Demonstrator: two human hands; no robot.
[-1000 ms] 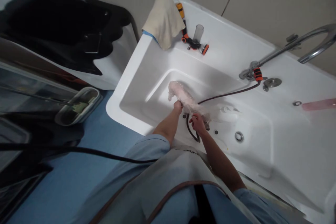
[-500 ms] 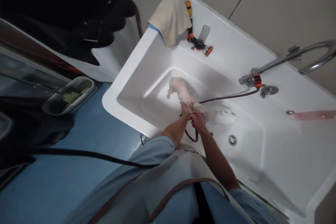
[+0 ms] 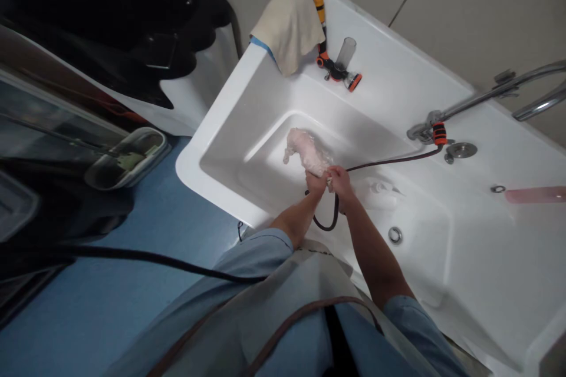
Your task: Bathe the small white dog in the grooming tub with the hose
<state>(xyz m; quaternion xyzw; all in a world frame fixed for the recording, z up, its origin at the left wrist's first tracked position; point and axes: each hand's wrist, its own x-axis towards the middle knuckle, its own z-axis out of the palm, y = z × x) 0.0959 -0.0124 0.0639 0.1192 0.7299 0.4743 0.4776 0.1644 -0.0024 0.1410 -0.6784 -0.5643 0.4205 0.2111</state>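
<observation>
A small wet animal with pinkish-white fur (image 3: 306, 150) is in the white tub (image 3: 225, 129). Its kind is hard to make out. My left hand (image 3: 315, 181) is closed around its near end. Close beside it, my right hand (image 3: 341, 180) has its fingers bent and pinched on the same end of the animal. The two hands nearly touch and hide that part of the body. A dark hose (image 3: 393, 162) passes behind my right hand and loops below both hands.
A beige towel (image 3: 289, 29) hangs over the tub's corner. Beside it lies an orange-and-black spray gun (image 3: 338, 70) with a clear cup. Further right are a chrome faucet (image 3: 469, 103), a drain (image 3: 395, 235) and a pink strip (image 3: 535, 194). A black cord (image 3: 145, 258) crosses on the left.
My right hand has moved up and slightly right, from below the animal to its near end. My left hand stays on the animal. The view has shifted slightly.
</observation>
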